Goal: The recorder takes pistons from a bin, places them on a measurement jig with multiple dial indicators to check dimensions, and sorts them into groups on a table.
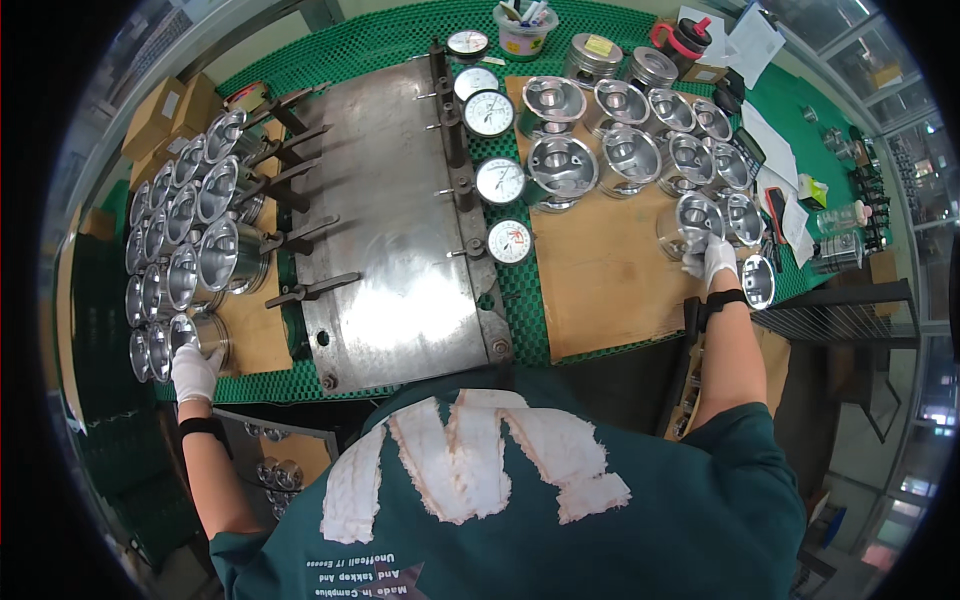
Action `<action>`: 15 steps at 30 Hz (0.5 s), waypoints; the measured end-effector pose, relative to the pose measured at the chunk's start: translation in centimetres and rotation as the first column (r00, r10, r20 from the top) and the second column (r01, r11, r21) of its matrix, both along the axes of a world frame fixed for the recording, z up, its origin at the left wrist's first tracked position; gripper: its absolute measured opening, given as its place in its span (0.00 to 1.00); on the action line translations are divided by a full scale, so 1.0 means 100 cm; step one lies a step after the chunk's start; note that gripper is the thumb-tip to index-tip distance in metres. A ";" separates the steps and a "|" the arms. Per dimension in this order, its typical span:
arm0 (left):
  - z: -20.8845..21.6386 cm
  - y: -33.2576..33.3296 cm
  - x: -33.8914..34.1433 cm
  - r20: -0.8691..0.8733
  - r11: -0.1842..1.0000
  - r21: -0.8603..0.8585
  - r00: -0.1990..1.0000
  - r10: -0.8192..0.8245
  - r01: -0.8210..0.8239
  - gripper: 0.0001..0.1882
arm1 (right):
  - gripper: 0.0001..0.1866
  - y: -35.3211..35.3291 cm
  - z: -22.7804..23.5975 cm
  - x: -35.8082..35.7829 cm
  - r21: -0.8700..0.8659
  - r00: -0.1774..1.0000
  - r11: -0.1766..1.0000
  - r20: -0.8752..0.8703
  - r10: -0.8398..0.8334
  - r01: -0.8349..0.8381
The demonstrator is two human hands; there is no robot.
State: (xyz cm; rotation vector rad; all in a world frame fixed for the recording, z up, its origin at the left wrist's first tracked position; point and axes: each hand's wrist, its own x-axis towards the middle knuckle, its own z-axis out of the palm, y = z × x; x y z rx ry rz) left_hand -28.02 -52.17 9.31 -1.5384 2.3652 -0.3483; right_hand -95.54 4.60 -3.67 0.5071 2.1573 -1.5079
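My left hand (pixel 195 374), in a white glove, is closed on the rim of a silver metal piston (pixel 214 336) at the near end of the left-hand group. Out to the right, my right hand (pixel 717 262), also gloved in white, grips another hollow piston (pixel 684 228) standing on brown cardboard (pixel 610 290). Its fingers reach the piston's near side and rim. Several more pistons (pixel 228 255) stand packed together beyond my left hand, open ends showing. Past my right hand, further pistons (pixel 562 172) stand in rows on the cardboard.
Between the groups lies a steel plate (pixel 390 270) with clamp bars (pixel 315 290) along its left. Round dial gauges (pixel 500 181) line its right side. Green perforated matting (pixel 380 40) covers the bench. At the back stand a pen tub (pixel 525 35) and a red-lidded bottle (pixel 687 38).
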 end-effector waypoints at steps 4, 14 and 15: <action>0.009 0.006 -0.008 0.051 0.994 0.035 0.993 0.106 -0.107 0.32 | 0.20 -0.010 -0.022 0.020 -0.343 0.937 0.897 -0.108 -0.332 0.278; 0.051 0.057 -0.013 -0.769 0.853 0.351 0.639 0.027 0.385 0.14 | 0.27 -0.149 0.126 0.218 -0.439 0.855 0.785 -0.475 0.210 -0.437; 0.061 0.077 -0.027 -0.728 0.681 0.684 0.302 0.616 0.261 0.14 | 0.25 -0.171 0.147 0.241 -0.402 0.794 0.710 -0.481 0.373 -0.578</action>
